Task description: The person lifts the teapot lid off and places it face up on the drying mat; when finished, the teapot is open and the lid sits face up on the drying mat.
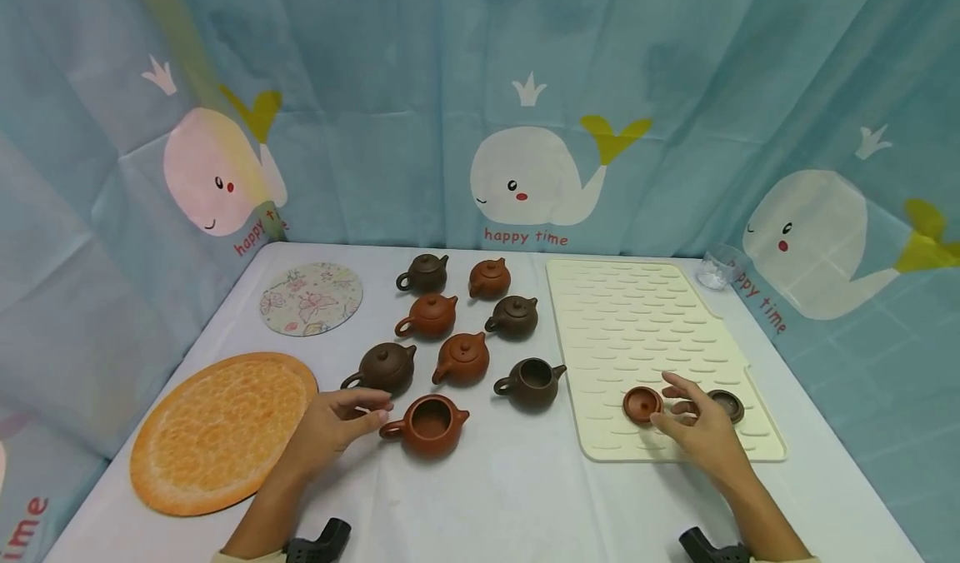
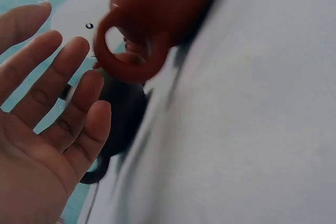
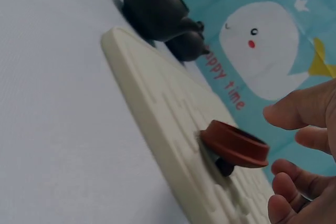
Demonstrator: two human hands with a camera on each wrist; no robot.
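Observation:
A reddish-brown teapot (image 1: 432, 427) without its lid stands at the front of the table, its loop handle (image 2: 137, 74) toward my left hand (image 1: 341, 421). In the left wrist view, that hand's fingers are loosely spread and a gap shows between them and the handle. My right hand (image 1: 701, 425) hovers over the cream mat (image 1: 622, 321), fingers apart and holding nothing. Close to its thumb a reddish-brown teapot lid (image 3: 234, 144) lies upside down on its knob. A dark brown lid (image 1: 727, 406) sits beside it, partly behind the hand.
A dark lidless teapot (image 1: 532, 384) stands right of the reddish one. Several lidded teapots, such as a dark one (image 1: 387, 369), are grouped behind. A round bread-patterned mat (image 1: 225, 430) and a floral disc (image 1: 311, 299) lie at left. A clear cup (image 1: 720, 266) stands back right.

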